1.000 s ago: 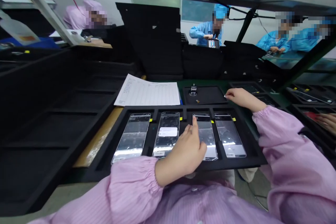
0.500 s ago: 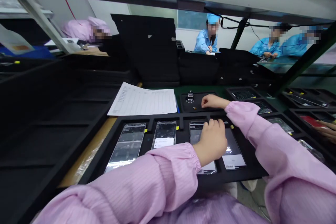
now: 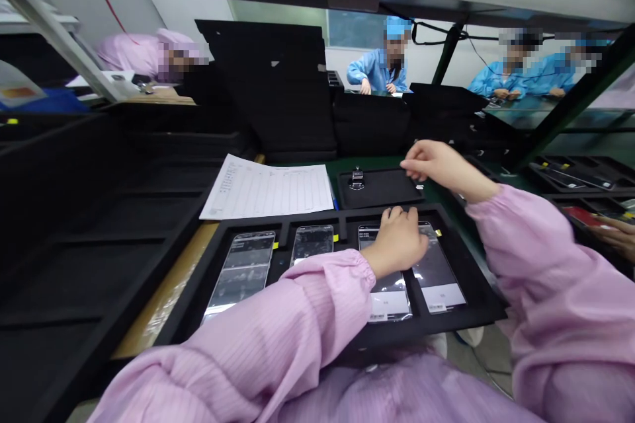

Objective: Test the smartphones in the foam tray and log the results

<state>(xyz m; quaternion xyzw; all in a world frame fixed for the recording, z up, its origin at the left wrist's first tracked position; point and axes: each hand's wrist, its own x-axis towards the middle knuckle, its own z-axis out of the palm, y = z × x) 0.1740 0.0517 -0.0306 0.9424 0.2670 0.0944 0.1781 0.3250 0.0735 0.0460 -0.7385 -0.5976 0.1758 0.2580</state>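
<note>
A window [image 3: 353, 10] sits in the pale far wall [image 3: 191, 16].

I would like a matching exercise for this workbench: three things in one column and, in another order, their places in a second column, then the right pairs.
Things:
1. left hand
2. right hand
3. paper form

Places:
A. lying beside the black mat
B. raised over that mat's far right corner
C. resting on smartphones in the foam tray

Pairs: 1-C, 2-B, 3-A
</note>
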